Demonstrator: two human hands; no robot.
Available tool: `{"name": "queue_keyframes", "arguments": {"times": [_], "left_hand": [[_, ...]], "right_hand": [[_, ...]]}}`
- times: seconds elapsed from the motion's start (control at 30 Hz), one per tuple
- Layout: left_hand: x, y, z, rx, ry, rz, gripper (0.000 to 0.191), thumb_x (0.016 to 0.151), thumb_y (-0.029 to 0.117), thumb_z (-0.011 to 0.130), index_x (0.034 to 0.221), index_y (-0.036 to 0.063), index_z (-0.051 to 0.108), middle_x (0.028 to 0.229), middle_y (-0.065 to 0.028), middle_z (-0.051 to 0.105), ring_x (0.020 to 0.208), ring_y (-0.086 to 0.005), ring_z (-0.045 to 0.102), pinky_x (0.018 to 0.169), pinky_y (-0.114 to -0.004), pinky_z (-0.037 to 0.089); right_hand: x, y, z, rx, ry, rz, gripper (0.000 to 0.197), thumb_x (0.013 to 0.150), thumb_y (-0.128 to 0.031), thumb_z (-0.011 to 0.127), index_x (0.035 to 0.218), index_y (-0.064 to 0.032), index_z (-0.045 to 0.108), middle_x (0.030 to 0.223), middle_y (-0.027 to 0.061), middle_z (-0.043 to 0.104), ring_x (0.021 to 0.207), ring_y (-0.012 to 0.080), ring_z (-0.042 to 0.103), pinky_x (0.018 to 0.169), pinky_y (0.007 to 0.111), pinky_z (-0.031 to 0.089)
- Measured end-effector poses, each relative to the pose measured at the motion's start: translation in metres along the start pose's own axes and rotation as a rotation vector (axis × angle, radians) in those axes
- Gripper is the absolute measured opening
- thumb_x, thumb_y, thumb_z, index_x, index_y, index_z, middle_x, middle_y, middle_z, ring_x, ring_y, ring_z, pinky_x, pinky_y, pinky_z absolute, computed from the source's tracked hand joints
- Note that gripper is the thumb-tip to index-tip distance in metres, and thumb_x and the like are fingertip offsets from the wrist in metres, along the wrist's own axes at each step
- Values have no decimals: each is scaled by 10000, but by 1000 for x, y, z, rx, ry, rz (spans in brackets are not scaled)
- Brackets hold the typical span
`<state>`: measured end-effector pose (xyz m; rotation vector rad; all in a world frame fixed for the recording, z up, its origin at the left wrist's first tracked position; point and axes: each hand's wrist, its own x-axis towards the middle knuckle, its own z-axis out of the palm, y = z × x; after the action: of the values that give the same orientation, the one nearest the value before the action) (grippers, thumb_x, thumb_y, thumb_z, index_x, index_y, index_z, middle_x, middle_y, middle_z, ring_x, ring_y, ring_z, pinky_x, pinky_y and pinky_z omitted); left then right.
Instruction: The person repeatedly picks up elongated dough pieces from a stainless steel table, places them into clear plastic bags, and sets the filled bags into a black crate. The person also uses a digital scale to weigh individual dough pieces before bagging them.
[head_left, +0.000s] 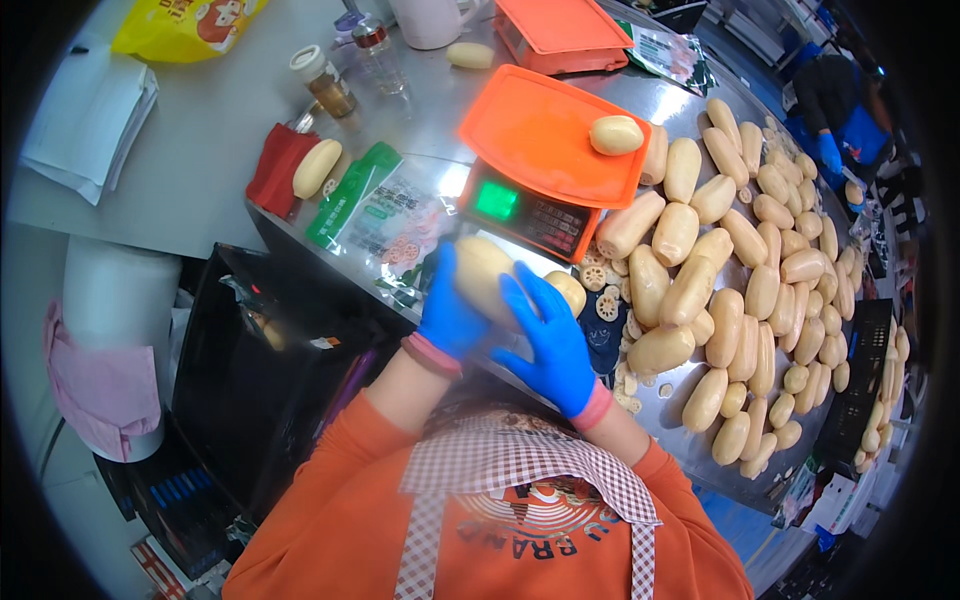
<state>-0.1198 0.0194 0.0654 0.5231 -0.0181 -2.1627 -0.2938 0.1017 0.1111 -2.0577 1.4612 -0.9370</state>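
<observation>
My left hand (452, 311), in a blue glove, holds a peeled lotus root segment (486, 279) by its left side, just in front of the scale. My right hand (546, 345), also gloved in blue, is beside the segment's right side with its fingers spread; whether they touch it I cannot tell. An orange digital scale (551, 142) with a lit green display bears one short lotus root piece (616, 136) on its pan. Another lotus root piece (565, 291) lies just behind my right fingers. To the left, a printed plastic bag (382, 217) lies flat at the table edge.
Many peeled lotus roots (694, 289) are heaped on the metal table at right, with cut slices (607, 306) beside them. A red cloth (279, 171), jars (324, 81) and a second orange scale (559, 34) stand farther back. A co-worker (840, 112) is at the far right.
</observation>
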Motion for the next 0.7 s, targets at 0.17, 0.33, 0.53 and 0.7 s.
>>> {"name": "queue_keyframes", "arguments": {"times": [0.17,0.33,0.53,0.7], "left_hand": [[-23,14,-23,247,250,94,511,1041,376,560,1429,48,508,1381,-140,573,1263,-264,562,1082,-433,461],[3,39,-67,1400,411,441,315,927,157,728,1216,35,697,1201,-123,673,977,-232,669,877,-356,533],[39,59,-117,2009,544,599,262,867,206,756,1060,28,747,961,-178,682,924,-304,677,824,-399,528],[31,94,-122,1326,577,220,227,918,224,705,887,3,745,769,-68,675,722,-161,635,672,-312,497]], "right_hand": [[7,32,26,913,106,675,696,934,-275,678,1534,-66,396,1357,127,589,1199,239,595,908,367,527],[-6,56,37,1735,273,934,658,1010,-515,527,1494,-82,420,1337,148,601,1120,266,647,665,283,523],[-20,52,38,1957,203,872,683,990,-501,580,1498,-80,404,1378,157,583,1196,285,615,765,322,533],[-29,50,36,1731,69,844,690,981,-479,588,1511,-86,388,1399,143,556,1195,275,590,806,351,533]]}}
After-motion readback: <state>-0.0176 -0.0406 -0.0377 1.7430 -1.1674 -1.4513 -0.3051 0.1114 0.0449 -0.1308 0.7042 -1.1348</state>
